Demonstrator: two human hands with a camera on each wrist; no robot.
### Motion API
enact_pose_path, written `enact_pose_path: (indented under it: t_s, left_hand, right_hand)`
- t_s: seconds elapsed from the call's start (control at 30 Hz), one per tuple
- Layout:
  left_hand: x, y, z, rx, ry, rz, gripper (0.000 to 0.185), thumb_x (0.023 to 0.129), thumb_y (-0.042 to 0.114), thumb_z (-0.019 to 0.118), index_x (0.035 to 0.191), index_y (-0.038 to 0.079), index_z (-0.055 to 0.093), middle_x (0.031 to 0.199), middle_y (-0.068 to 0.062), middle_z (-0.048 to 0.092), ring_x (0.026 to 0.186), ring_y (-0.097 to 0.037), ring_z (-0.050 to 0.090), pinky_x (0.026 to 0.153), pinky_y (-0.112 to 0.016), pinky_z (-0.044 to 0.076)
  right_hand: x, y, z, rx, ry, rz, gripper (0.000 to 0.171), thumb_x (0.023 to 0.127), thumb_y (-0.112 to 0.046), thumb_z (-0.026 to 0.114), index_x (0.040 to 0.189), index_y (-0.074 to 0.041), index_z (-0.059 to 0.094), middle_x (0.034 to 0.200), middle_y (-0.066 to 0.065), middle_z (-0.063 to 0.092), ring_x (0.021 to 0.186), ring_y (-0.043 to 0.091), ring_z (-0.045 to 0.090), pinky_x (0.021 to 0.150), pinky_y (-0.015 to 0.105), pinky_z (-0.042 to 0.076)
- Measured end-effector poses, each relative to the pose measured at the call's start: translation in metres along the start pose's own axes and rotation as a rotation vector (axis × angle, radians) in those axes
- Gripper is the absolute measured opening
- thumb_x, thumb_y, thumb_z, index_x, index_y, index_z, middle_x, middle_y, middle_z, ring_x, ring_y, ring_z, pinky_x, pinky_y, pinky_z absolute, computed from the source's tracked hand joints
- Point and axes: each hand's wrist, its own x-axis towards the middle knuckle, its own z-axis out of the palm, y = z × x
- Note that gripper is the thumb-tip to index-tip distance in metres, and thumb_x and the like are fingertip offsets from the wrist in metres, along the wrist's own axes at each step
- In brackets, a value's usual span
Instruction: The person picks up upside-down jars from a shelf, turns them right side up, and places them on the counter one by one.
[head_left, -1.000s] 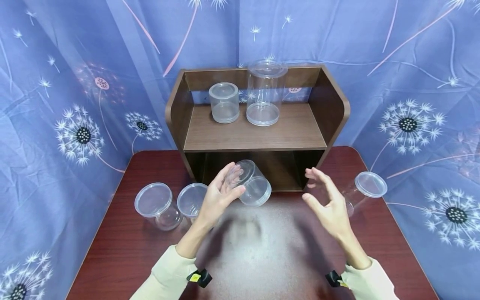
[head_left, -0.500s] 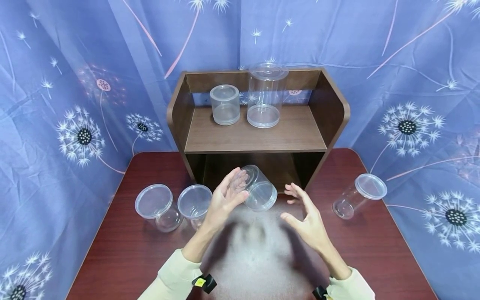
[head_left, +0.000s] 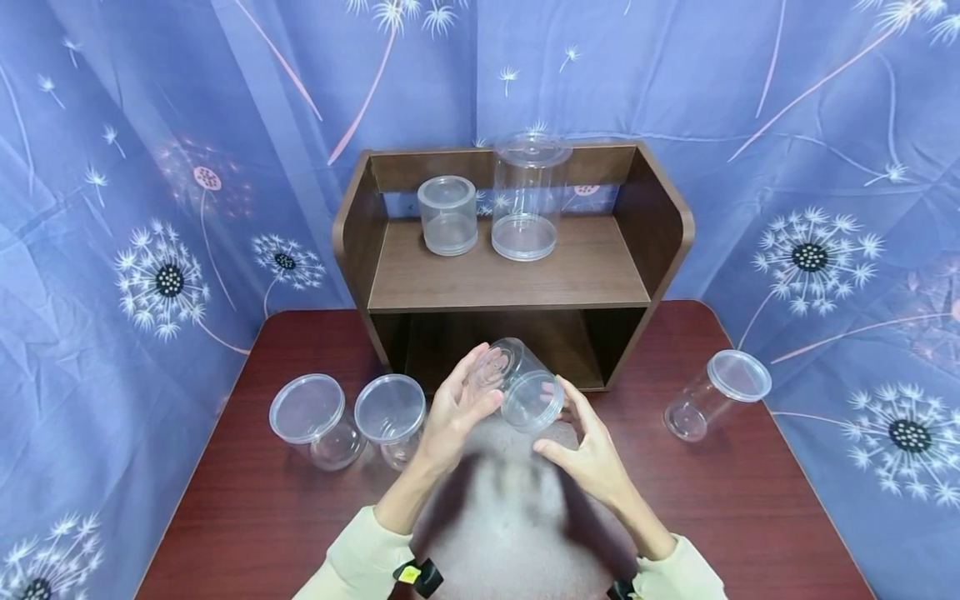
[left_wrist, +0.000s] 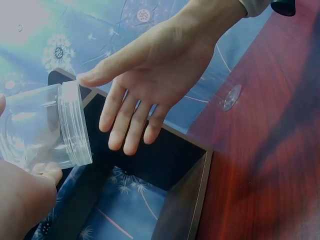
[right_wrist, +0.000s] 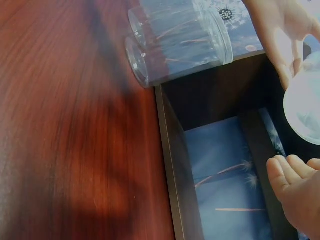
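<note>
In the head view my left hand holds a clear plastic jar, fingers and thumb round its base end. The jar is tilted above the table, its lidded end facing down and right. Beside that end is my right hand, fingers spread, thumb apart. The left wrist view has the right hand with fingers straight and thumb tip close to the lid's rim; whether they touch I cannot tell. In the right wrist view its fingertips are apart from the pale lid.
A brown two-level shelf stands behind, bearing a short jar and a tall jar on its upper board. Two lidded jars stand left on the red-brown table. A slim jar stands right.
My right hand has come left from beside the slim jar to the held jar's lidded end. The left hand has shifted slightly right and nearer with the jar.
</note>
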Motion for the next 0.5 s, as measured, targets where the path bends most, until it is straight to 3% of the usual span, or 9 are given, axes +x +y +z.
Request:
enact_pose_path:
  t_s: [0.17, 0.5]
  left_hand:
    - [0.0, -0.003, 0.003, -0.018, -0.013, 0.013, 0.078, 0.092, 0.002, 0.065, 0.156, -0.013, 0.023, 0.156, -0.033, 0.036, 0.145, -0.044, 0.037, 0.117, -0.036, 0.036]
    - [-0.005, -0.017, 0.01, -0.086, -0.041, 0.036, 0.078, 0.093, 0.003, 0.064, 0.155, -0.016, 0.02, 0.156, -0.036, 0.034, 0.141, -0.026, 0.047, 0.117, -0.037, 0.038]
  right_hand:
    - [0.005, -0.002, 0.003, 0.015, -0.005, 0.018, 0.091, 0.079, 0.006, 0.082, 0.158, -0.011, 0.039, 0.142, 0.019, 0.058, 0.127, 0.015, 0.058, 0.104, 0.02, 0.042]
    - [0.0, -0.001, 0.006, 0.052, 0.006, 0.039, 0.087, 0.078, 0.001, 0.085, 0.155, -0.007, 0.043, 0.142, 0.018, 0.058, 0.128, 0.015, 0.056, 0.108, 0.019, 0.039]
